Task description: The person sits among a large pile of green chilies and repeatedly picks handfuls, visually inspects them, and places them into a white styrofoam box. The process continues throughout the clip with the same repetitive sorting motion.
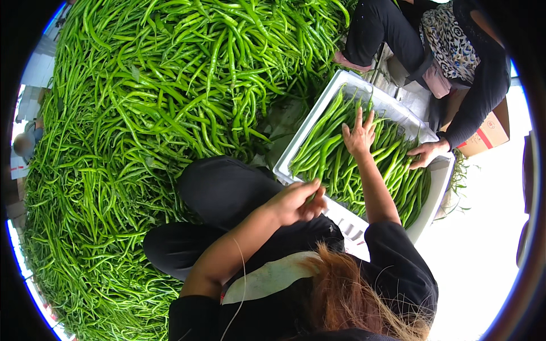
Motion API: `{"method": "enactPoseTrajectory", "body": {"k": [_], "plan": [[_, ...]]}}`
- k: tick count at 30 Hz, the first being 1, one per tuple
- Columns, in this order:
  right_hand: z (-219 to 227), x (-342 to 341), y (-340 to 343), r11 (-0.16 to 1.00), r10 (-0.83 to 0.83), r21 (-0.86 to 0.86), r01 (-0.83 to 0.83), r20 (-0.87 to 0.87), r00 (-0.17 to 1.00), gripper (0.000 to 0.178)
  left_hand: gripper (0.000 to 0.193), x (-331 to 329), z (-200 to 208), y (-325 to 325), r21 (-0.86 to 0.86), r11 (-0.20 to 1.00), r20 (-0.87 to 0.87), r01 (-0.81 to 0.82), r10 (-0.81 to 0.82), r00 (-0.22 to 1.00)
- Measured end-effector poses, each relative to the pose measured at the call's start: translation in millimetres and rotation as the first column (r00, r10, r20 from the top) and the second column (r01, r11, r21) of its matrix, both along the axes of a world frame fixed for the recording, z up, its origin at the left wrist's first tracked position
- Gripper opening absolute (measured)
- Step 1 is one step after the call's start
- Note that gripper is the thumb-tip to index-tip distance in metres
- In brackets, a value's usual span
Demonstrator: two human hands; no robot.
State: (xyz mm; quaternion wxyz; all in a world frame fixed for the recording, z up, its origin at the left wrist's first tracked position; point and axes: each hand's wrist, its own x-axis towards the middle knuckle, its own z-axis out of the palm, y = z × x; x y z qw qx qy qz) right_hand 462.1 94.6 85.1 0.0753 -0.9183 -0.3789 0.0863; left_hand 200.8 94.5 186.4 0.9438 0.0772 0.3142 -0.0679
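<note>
The right hand (359,135) lies flat, fingers spread, on the green chillies (341,165) packed in the white crate (364,85) at right; the left hand (296,202) curls loosely shut at the crate's near rim, holding nothing I can make out; a co-worker's hand (427,153) touches the far-right chillies; a brown carton (489,133) with red marking sits beyond; a loose chilli heap (142,113) fills the left.

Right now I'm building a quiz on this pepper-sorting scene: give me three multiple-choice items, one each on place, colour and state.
1. Where does the right hand rest?
A. on the peppers in the white crate
B. on the cardboard box
C. on the knee

2. What colour are the peppers in the big heap?
A. red
B. green
C. yellow

3. How is the left hand?
A. flat and spread
B. out of view
C. curled, fingers closed around something green

Key: 1 A, its palm lies flat on the crate's peppers; 2 B, the heap is all green; 3 C, the fingers curl at the crate's near edge.
</note>
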Motion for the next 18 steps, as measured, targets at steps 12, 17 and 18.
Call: {"method": "enactPoseTrajectory", "body": {"k": [12, 17, 18], "plan": [[-19.1, 37.0, -1.0, 0.953, 0.11, 0.295, -0.075, -0.103, 0.989, 0.074, 0.037, -287.7, 227.9, -38.0, 0.968, 0.169, -0.251, 0.185, 0.666, 0.703], [7.5, 11.3, 7.9, 0.777, 0.35, 0.572, -0.262, -0.047, 0.936, 0.046, 0.024, -379.7, 291.6, -172.6, 0.886, 0.181, -0.285, 0.428, 0.939, 0.193], [0.4, 20.2, 11.7, 0.763, 0.399, 0.535, -0.362, 0.051, 0.915, 0.044, 0.02, -400.8, 297.7, -199.2, 0.836, 0.266, -0.376, 0.481, 0.915, 0.147]]}}
